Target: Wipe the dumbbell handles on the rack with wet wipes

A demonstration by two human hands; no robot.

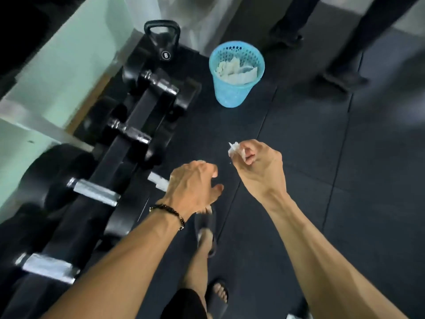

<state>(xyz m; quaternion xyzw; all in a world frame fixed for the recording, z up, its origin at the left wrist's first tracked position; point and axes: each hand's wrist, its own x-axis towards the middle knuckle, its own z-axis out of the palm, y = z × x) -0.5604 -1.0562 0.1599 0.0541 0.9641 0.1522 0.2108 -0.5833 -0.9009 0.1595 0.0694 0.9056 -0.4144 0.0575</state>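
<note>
Head view. Right hand (257,164): fingers curled, pinching a small crumpled white wet wipe (233,148) over the floor, well clear of the rack. Left hand (193,185): back toward camera, fingers loosely curled; a white object (158,181) shows at its edge, cannot tell whether held. Black beaded bracelet (169,211) on left wrist.

Black dumbbells with bare metal handles (95,191) sit on the slanted black steel rack (138,116) at left. Black kettlebell (163,41) behind. Light-blue perforated plastic bin (232,93) holds used wipes. Dark rubber tile floor (322,157); pale green wall (69,65).
</note>
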